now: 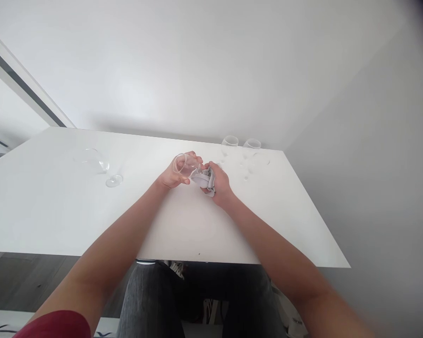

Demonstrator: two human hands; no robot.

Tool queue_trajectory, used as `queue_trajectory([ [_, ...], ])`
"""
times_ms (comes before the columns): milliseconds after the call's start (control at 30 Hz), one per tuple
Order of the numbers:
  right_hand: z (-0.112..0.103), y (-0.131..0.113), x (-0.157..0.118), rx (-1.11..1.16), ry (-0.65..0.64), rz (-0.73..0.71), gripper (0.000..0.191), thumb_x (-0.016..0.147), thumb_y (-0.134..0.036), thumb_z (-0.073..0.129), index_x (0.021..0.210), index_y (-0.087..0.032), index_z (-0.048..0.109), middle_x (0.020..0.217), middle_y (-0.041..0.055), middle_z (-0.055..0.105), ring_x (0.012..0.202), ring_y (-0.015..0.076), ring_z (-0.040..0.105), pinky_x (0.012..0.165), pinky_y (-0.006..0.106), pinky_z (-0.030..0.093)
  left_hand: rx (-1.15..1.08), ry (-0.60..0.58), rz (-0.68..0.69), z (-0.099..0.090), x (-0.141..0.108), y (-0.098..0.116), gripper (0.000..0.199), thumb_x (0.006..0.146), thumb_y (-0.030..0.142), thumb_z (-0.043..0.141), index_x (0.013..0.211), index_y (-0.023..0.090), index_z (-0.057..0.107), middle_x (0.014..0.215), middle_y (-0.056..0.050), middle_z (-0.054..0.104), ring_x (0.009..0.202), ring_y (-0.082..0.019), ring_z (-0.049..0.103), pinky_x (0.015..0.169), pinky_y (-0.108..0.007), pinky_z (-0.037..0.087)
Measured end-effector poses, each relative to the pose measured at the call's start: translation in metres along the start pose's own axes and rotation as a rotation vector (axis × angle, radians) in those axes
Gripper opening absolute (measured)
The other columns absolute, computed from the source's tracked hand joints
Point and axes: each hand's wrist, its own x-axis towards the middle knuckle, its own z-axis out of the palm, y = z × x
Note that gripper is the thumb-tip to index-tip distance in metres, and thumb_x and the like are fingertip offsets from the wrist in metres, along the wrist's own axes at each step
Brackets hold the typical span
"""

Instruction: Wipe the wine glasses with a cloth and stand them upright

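Observation:
My left hand (pixel 178 172) is wrapped round the bowl of a clear stemmed glass (pixel 188 165), its rim tilted toward the left. On the right, my right hand (pixel 219 182) presses a light grey cloth (pixel 210 183) around the foot of that same glass. Both hands are raised over the middle of the white table (pixel 183 225). Part of the stem is hidden by the fingers and the cloth.
Another stemmed glass (pixel 114 180) is on the left of the table. Several clear glasses, among them one (pixel 230 141) and another (pixel 252 143), stand near the back right edge. Behind the table rises a pale wall (pixel 183 70).

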Motion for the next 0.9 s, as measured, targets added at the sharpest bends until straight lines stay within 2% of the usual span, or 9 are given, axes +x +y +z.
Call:
queue_trajectory([
  [100,0.003,0.004,-0.008,-0.238,0.215,-0.438,0.029,0.098,-0.051,0.059,0.089,-0.023,0.055,0.082,-0.0025,0.054,0.071,0.0116,0.051,0.060,0.023,0.042,-0.003,0.023,0.025,0.001,0.001,0.000,0.076,0.044,0.030,0.109,0.108,0.027,0.069,0.111,-0.004,0.069,0.105,-0.028,0.074,0.095,-0.044,0.057],
  [167,0.003,0.003,-0.011,-0.306,0.242,-0.622,0.027,0.100,-0.049,0.056,0.091,-0.024,0.054,0.082,-0.0028,0.053,0.075,0.0117,0.050,0.067,0.023,0.045,-0.005,0.045,0.046,0.002,0.001,0.001,0.075,0.046,0.031,0.109,0.108,0.027,0.068,0.112,-0.003,0.068,0.105,-0.026,0.073,0.096,-0.044,0.056],
  [233,0.003,0.001,-0.011,-0.250,0.180,-0.495,0.027,0.099,-0.048,0.054,0.088,-0.024,0.050,0.076,-0.0039,0.048,0.067,0.0114,0.046,0.061,0.023,0.042,-0.002,0.042,0.054,0.002,0.002,0.002,0.075,0.046,0.035,0.109,0.107,0.027,0.068,0.109,-0.003,0.068,0.102,-0.026,0.072,0.093,-0.043,0.056],
  [367,0.002,-0.002,-0.003,-0.059,-0.118,0.174,0.028,0.098,-0.048,0.042,0.082,-0.025,0.045,0.063,-0.0064,0.038,0.047,0.0108,0.029,0.044,0.025,0.025,0.081,0.010,0.019,0.002,0.002,0.004,0.072,0.045,0.048,0.108,0.101,0.022,0.070,0.099,-0.007,0.068,0.092,-0.026,0.070,0.078,-0.040,0.057],
  [433,0.001,-0.001,0.001,-0.117,-0.086,0.239,0.034,0.099,-0.052,0.038,0.082,-0.024,0.049,0.062,-0.0047,0.043,0.046,0.0121,0.033,0.044,0.026,0.027,0.097,0.041,0.026,0.002,0.002,0.004,0.070,0.048,0.052,0.106,0.101,0.021,0.072,0.102,-0.009,0.068,0.093,-0.026,0.069,0.075,-0.037,0.057],
  [533,-0.001,0.002,0.000,-0.421,0.183,-0.171,0.040,0.102,-0.057,0.040,0.087,-0.023,0.055,0.070,-0.0002,0.057,0.059,0.0152,0.050,0.054,0.026,0.037,0.051,0.148,0.075,-0.001,0.003,0.003,0.070,0.053,0.051,0.105,0.110,0.024,0.074,0.114,-0.008,0.067,0.099,-0.023,0.070,0.082,-0.035,0.059],
  [633,-0.003,0.002,-0.009,-0.782,0.253,-0.570,0.036,0.105,-0.054,0.043,0.087,-0.024,0.053,0.069,-0.0027,0.054,0.062,0.0147,0.047,0.060,0.026,0.034,0.007,0.256,0.115,-0.005,0.003,0.002,0.073,0.058,0.053,0.103,0.121,0.029,0.073,0.121,-0.007,0.068,0.102,-0.020,0.069,0.086,-0.033,0.059],
  [767,0.000,-0.001,-0.022,-1.159,0.137,-0.626,0.028,0.103,-0.043,0.046,0.091,-0.023,0.060,0.070,-0.0022,0.054,0.061,0.0146,0.047,0.060,0.027,0.031,0.067,0.346,0.130,-0.008,0.003,0.001,0.079,0.062,0.056,0.101,0.130,0.031,0.069,0.131,-0.009,0.068,0.108,-0.022,0.069,0.087,-0.035,0.059],
  [900,0.003,-0.003,-0.028,-1.474,0.004,-0.588,0.031,0.099,-0.038,0.054,0.125,-0.027,0.069,0.117,0.0062,0.067,0.066,0.0137,0.057,0.061,0.028,0.035,0.189,0.299,0.067,-0.004,0.004,-0.002,0.083,0.066,0.054,0.100,0.138,0.027,0.068,0.127,-0.012,0.070,0.099,-0.020,0.070,0.082,-0.032,0.058],
])
